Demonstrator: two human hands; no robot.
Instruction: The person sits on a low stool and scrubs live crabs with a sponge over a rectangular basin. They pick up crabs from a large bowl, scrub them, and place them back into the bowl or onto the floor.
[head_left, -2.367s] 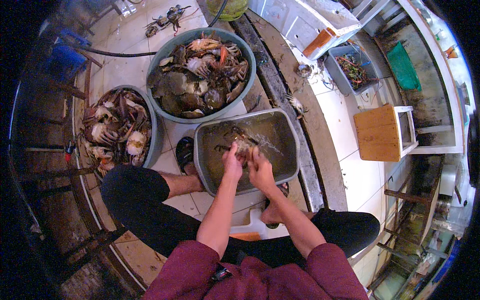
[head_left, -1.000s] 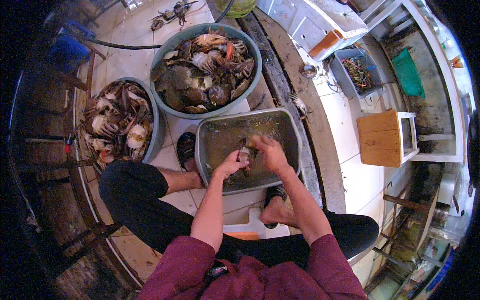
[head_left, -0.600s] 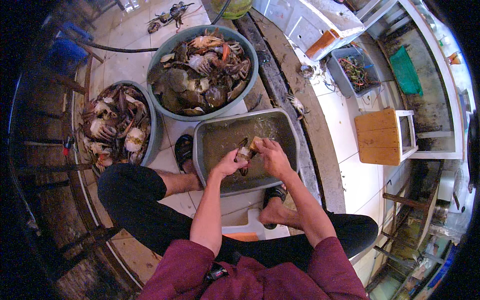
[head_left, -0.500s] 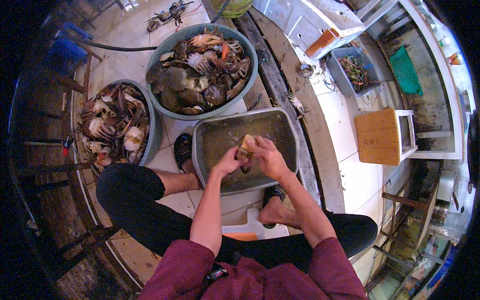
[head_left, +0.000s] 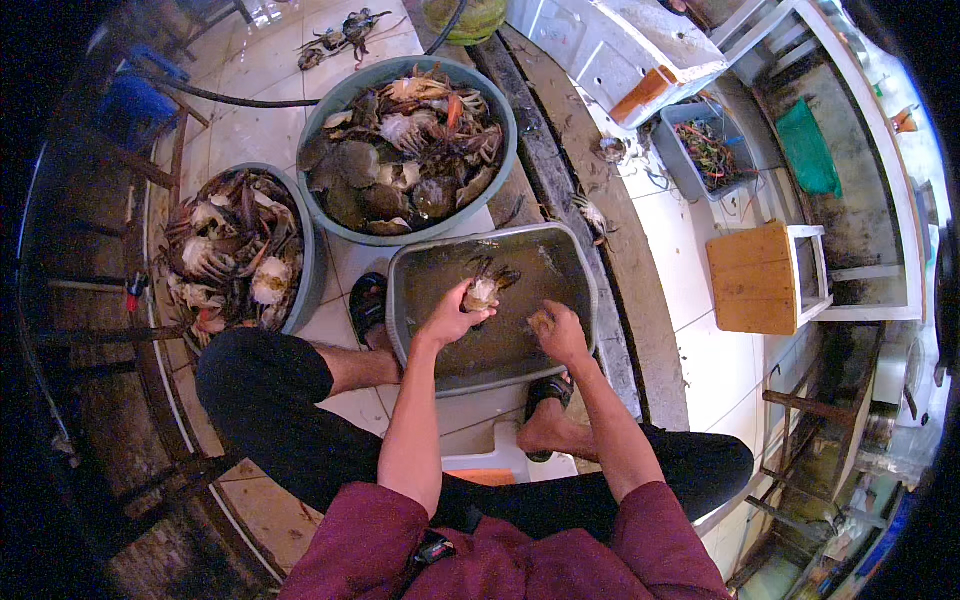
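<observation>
Left hand (head_left: 448, 318): gripped brown-and-white, leggy crab (head_left: 483, 291).
Right hand (head_left: 565, 332): clasped small tan block (head_left: 541, 323), apparently sponge.
Crab: lay forward-left of block, apart.

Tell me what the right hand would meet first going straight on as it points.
Probably the crab in the left hand: the right hand points toward its legs, though depth is unclear and it might pass underneath.

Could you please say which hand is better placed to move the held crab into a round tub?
Probably the left hand: it holds the crab and is nearer both round tubs; the right hand holds a tan piece.
</observation>
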